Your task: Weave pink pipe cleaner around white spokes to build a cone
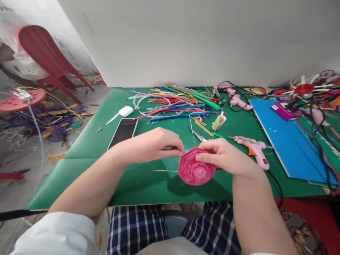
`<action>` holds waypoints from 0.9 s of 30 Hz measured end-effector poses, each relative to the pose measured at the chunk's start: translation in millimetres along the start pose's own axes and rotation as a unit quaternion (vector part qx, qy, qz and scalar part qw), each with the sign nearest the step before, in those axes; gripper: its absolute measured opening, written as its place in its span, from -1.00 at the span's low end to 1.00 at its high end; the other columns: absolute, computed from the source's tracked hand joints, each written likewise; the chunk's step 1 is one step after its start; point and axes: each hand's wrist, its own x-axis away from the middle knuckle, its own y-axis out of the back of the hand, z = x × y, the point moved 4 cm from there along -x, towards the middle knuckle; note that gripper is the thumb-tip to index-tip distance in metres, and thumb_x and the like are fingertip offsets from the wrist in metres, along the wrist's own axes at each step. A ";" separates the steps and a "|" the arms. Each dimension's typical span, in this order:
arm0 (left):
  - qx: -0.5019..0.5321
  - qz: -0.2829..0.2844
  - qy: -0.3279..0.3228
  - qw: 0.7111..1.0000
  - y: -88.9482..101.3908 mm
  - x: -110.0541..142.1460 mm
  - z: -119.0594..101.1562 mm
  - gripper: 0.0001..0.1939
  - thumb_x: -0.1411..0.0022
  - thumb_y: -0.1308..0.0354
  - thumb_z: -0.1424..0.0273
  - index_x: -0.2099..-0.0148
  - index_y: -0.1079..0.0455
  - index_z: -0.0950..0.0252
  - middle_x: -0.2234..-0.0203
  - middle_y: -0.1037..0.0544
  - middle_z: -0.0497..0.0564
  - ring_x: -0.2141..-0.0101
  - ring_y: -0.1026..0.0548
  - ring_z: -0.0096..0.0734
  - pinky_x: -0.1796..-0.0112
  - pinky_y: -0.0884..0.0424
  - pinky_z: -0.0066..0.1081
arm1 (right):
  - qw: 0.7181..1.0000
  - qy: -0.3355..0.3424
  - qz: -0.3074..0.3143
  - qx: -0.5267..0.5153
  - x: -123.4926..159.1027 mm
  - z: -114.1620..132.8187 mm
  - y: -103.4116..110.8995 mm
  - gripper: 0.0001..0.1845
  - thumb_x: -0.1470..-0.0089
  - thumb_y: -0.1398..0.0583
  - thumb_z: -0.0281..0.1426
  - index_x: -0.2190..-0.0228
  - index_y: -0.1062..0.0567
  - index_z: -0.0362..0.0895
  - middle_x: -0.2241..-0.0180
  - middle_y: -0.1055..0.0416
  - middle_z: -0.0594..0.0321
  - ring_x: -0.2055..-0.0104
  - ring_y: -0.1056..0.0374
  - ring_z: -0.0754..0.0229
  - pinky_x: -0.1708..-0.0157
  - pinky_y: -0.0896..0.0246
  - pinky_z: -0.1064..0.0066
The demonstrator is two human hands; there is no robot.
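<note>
A pink woven disc (196, 167) with ridged rings is held just above the green table cover (87, 152). My right hand (225, 156) grips its right edge, thumb on the face. My left hand (156, 143) is closed in a pinch at the disc's upper left rim; a thin pale stick pokes out left below it. Both forearms reach in from the bottom.
A heap of coloured strips (175, 102) lies at the back. Nearby are a phone (123, 131), a white case (125, 111), scissors (198, 134), a pink glue gun (253, 148), a blue board (289, 141), tangled cables and a red chair (45, 53) at left.
</note>
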 end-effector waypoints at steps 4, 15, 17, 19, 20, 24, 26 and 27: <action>0.008 0.004 -0.006 1.000 -1.4 -1.0 -0.3 -0.83 -0.24 -0.01 0.39 0.28 -0.41 0.30 0.44 -0.47 -0.06 0.40 -0.40 -0.55 0.34 -0.28 -0.56 | 1.000 -0.003 0.007 0.000 0.3 -1.5 -0.1 -0.72 0.05 -0.22 -0.20 0.49 -0.46 -0.19 0.59 -0.30 0.36 0.60 -0.15 0.41 0.67 0.02 0.57; -0.012 -0.033 0.028 0.999 6.8 0.7 8.6 -0.82 -0.26 0.05 0.40 0.26 -0.37 0.28 0.39 -0.48 -0.05 0.39 -0.40 -0.51 0.36 -0.28 -0.53 | 0.954 0.086 -0.267 0.106 12.7 8.7 23.2 -0.73 0.04 -0.22 -0.20 0.30 -0.50 -0.09 0.36 -0.47 0.24 0.36 -0.38 0.23 0.42 -0.27 0.44; -0.029 -0.066 0.038 0.997 12.5 1.7 13.4 -0.83 -0.26 0.05 0.38 0.26 -0.36 0.28 0.39 -0.48 -0.05 0.39 -0.39 -0.51 0.36 -0.28 -0.52 | 0.889 0.129 -0.424 0.114 26.6 10.3 38.5 -0.73 0.04 -0.21 -0.20 0.30 -0.49 -0.08 0.33 -0.47 0.22 0.28 -0.39 0.19 0.34 -0.29 0.40; -0.045 -0.104 0.051 0.992 18.1 2.9 18.0 -0.82 -0.26 0.05 0.37 0.27 -0.35 0.28 0.40 -0.47 -0.06 0.39 -0.39 -0.50 0.36 -0.29 -0.51 | 0.862 0.130 -0.483 0.085 35.3 6.9 48.0 -0.70 0.02 -0.19 -0.15 0.32 -0.48 -0.10 0.41 -0.48 0.22 0.35 -0.41 0.20 0.40 -0.31 0.41; -0.054 -0.124 0.057 0.989 20.5 3.5 20.0 -0.82 -0.26 0.05 0.36 0.27 -0.35 0.28 0.40 -0.47 -0.06 0.39 -0.39 -0.49 0.36 -0.29 -0.50 | 0.876 0.109 -0.466 0.062 35.1 3.6 50.0 -0.67 0.02 -0.18 -0.12 0.31 -0.47 -0.10 0.47 -0.47 0.23 0.41 -0.41 0.20 0.47 -0.31 0.43; -0.091 -0.200 0.077 0.973 24.5 4.1 23.5 -0.83 -0.24 0.04 0.36 0.26 -0.35 0.28 0.40 -0.49 -0.06 0.40 -0.40 -0.49 0.36 -0.29 -0.48 | 0.954 0.009 -0.299 -0.027 19.9 -9.5 40.9 -0.45 0.04 -0.17 -0.06 0.04 -0.33 -0.04 0.50 -0.48 0.23 0.44 -0.45 0.15 0.56 -0.33 0.42; -0.107 -0.222 0.077 0.966 22.7 2.8 22.9 -0.82 -0.25 0.05 0.36 0.25 -0.36 0.29 0.39 -0.49 -0.06 0.39 -0.41 -0.49 0.35 -0.29 -0.48 | 0.960 0.033 -0.266 -0.080 10.4 -10.6 34.7 -0.40 0.03 -0.19 -0.10 -0.04 -0.23 0.03 0.40 -0.49 0.24 0.32 -0.45 0.15 0.39 -0.38 0.36; -0.113 -0.227 0.074 0.965 21.1 1.8 22.3 -0.82 -0.25 0.05 0.36 0.25 -0.36 0.29 0.39 -0.50 -0.05 0.39 -0.41 -0.49 0.35 -0.29 -0.48 | 0.959 0.057 -0.257 -0.109 5.5 -10.5 31.9 -0.41 0.03 -0.20 -0.12 -0.04 -0.23 0.05 0.34 -0.49 0.24 0.26 -0.44 0.16 0.29 -0.37 0.34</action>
